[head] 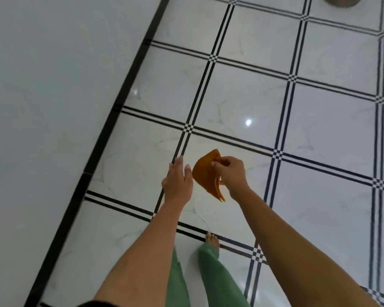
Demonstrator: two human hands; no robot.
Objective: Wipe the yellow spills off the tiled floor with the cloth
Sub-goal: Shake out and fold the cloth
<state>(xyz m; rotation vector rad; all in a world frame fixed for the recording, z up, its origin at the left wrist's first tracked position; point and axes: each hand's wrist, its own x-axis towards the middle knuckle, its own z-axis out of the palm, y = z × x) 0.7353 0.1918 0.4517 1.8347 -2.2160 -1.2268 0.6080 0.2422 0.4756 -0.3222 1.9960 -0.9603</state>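
Hands above a tiled floor, seen from the head. Right hand pinches a folded orange cloth in its fingertips, the cloth hanging in the air, apparently being refolded for a fresh face. Left hand is spread flat and empty just beside the cloth, likely ready to support it. A faint yellowish film marks the tiles beneath. One bare foot stands below, near a dark-edged white wall.

No text, label or number can be read, perhaps owing to blur.
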